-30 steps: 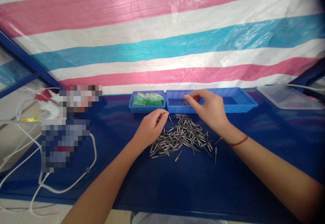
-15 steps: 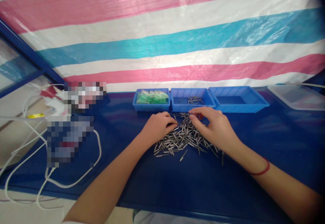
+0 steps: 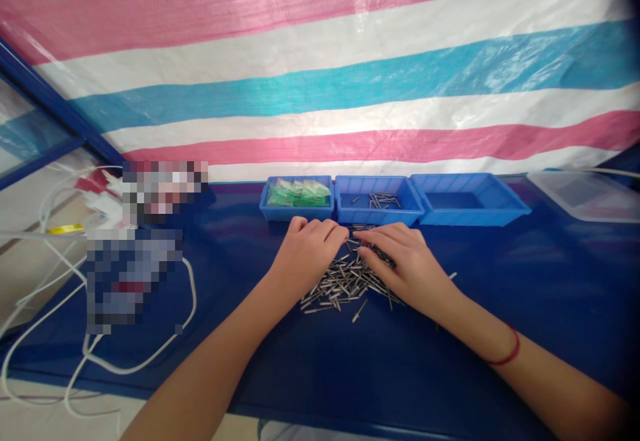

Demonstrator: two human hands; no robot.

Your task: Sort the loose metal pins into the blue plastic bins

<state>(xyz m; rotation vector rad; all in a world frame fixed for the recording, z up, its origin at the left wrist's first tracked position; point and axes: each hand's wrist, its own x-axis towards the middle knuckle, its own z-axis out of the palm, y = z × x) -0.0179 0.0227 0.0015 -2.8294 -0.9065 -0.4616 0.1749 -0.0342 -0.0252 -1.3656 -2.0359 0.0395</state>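
Note:
A heap of small metal rivets (image 3: 345,286) lies on the blue table (image 3: 350,368), just in front of three blue trays. My left hand (image 3: 306,253) rests on the left side of the heap with its fingers curled down into the rivets; what they hold is hidden. My right hand (image 3: 407,264) lies on the right side, fingers stretched flat and pointing left over the rivets. A red thread circles that wrist. The two hands' fingertips nearly meet above the heap.
The left tray (image 3: 295,213) holds green plastic pieces, the middle tray (image 3: 377,216) a few rivets, and the right tray (image 3: 470,216) looks bare. A clear plastic box (image 3: 585,194) stands far right. White cables (image 3: 100,356) loop at the left. A striped tarp (image 3: 320,94) hangs behind.
My right hand came back from over the middle tray and dropped onto the heap. My left hand slid further onto the rivets. Both hands now press in from either side.

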